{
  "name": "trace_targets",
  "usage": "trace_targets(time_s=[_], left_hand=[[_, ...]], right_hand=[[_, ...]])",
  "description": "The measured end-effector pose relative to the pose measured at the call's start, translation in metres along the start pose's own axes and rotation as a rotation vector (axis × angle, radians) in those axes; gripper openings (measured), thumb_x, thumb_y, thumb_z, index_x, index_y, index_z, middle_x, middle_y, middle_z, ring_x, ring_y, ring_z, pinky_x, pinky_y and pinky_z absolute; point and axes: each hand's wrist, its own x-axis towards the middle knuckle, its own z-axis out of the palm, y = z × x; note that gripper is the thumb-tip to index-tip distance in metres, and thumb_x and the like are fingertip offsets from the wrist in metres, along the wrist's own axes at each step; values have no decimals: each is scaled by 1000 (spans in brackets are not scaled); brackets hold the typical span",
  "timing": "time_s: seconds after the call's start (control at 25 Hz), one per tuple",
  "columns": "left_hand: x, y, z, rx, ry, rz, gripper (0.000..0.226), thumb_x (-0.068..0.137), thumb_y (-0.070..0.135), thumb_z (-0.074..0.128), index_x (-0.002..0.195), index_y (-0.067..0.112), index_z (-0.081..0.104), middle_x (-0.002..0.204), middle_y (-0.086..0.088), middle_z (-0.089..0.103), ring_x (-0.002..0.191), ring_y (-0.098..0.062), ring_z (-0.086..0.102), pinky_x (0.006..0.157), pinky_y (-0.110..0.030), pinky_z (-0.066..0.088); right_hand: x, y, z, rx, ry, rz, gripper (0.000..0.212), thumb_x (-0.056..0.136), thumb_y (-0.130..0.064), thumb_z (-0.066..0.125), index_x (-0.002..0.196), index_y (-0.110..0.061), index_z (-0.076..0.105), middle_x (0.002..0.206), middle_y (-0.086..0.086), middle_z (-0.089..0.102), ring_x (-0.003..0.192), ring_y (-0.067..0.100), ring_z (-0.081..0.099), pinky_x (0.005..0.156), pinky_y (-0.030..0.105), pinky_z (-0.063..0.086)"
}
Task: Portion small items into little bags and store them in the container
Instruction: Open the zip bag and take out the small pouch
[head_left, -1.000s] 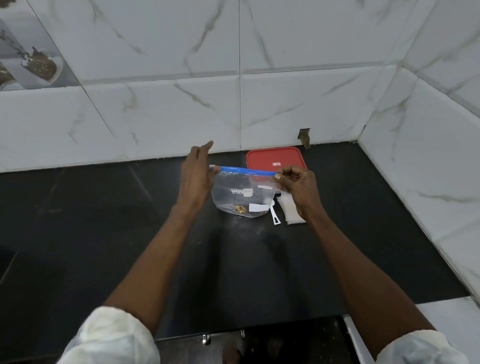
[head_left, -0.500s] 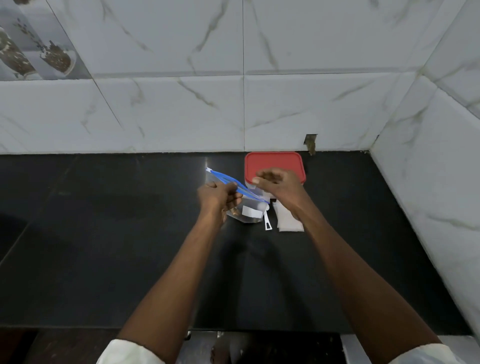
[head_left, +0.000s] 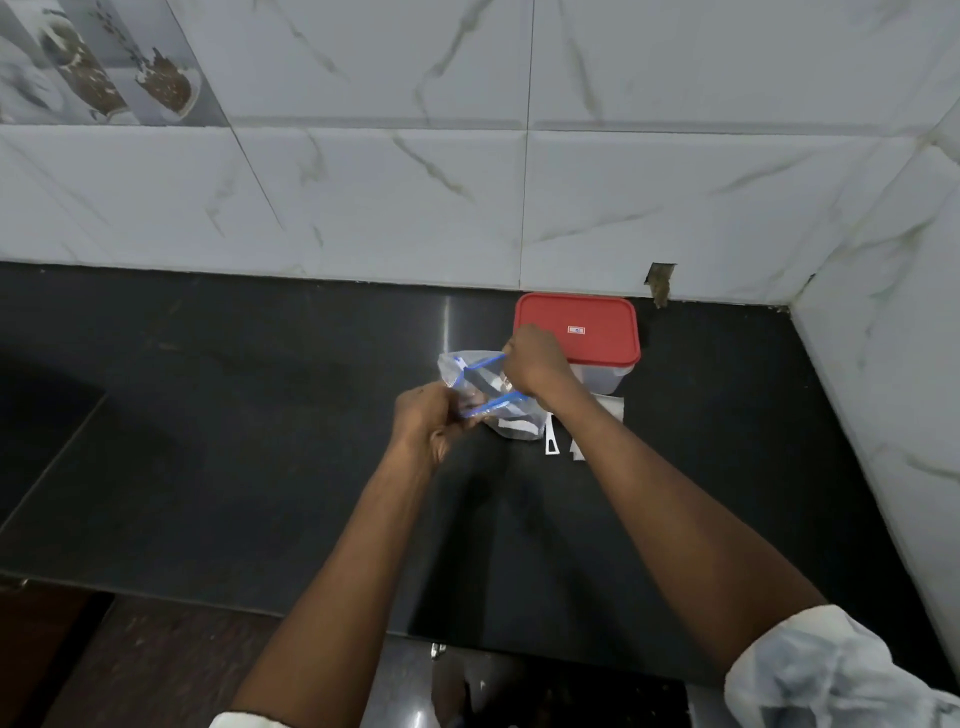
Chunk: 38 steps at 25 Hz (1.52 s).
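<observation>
A small clear zip bag (head_left: 480, 389) with a blue seal strip hangs just above the black counter (head_left: 260, 415), its mouth pulled apart. My left hand (head_left: 428, 423) pinches the near side of the blue strip. My right hand (head_left: 532, 364) grips the far side. Something small and brownish lies inside the bag near my right hand. Behind my right hand stands a clear plastic container (head_left: 605, 379) with its red lid (head_left: 582, 327) on. More flat white bags (head_left: 608, 408) lie on the counter under my right forearm, partly hidden.
White marble-look tiled walls close the counter at the back and on the right. A small white paper strip (head_left: 551, 441) lies beside the bags. The counter's front edge runs below my forearms, with a dark floor at the lower left.
The bag was held flat and stretched by its sealed top; now its mouth is spread wide. Both hands have dropped lower toward the counter, the left hand nearer me.
</observation>
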Motion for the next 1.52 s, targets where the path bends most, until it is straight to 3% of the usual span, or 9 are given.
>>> trace_targets(time_s=[0.24,0.36,0.48,0.72,0.88,1.16,1.28,1.4,1.52], left_hand=[[13,-5,-5,98,-117,-75,26,95,-5,40,82,5,59,70,-10,62,46,-15,55,40,-21,38],[11,-12,-7,250,-275,-35,25,94,-1,41,82,1,63,58,-6,66,39,-13,55,39,-21,34],[13,-14,-7,310,-398,19,18,96,2,50,85,2,63,61,-7,67,44,-12,58,42,-22,38],[41,-11,-4,-64,-217,-75,16,100,8,54,90,2,64,70,-10,68,54,-17,68,56,-32,59],[44,-11,-14,-207,-332,-301,24,105,6,42,98,-5,62,77,-19,75,65,-25,76,67,-39,62],[54,-12,-28,15,-510,-251,34,101,24,54,122,-2,63,107,-18,73,91,-27,74,85,-43,60],[59,-15,-25,-72,-497,-269,45,102,38,49,118,-2,64,116,-22,70,100,-32,71,90,-49,56],[56,-25,-16,-138,-508,-301,62,93,55,52,123,1,64,125,-23,66,109,-34,67,92,-50,55],[51,-29,-13,62,-525,-235,68,84,60,58,123,5,66,116,-17,71,99,-28,71,83,-42,61]], right_hand=[[15,7,9,679,2,280,11,90,2,47,88,-1,57,90,16,57,72,31,61,58,33,43],[13,8,11,716,-45,312,16,88,4,47,90,1,63,77,11,58,56,20,52,51,29,42],[13,8,19,745,-93,326,25,76,23,44,70,9,64,57,15,53,51,25,50,52,35,39],[-2,19,29,784,-178,328,20,90,8,46,75,0,57,63,9,41,52,15,38,42,19,34],[-3,25,30,1064,-248,456,16,94,6,49,81,4,58,72,15,60,62,22,59,64,37,53],[6,30,20,1221,-371,630,22,103,-13,41,89,-9,58,83,8,64,78,22,63,96,47,47],[9,33,19,1327,-447,654,22,103,-15,41,94,-6,60,92,12,66,92,27,64,94,49,49],[7,34,23,1361,-532,664,25,101,-12,46,90,0,65,89,19,69,80,32,68,72,51,58],[8,38,25,1279,-511,622,16,97,-10,52,90,-3,64,87,14,67,76,27,65,69,41,57]])
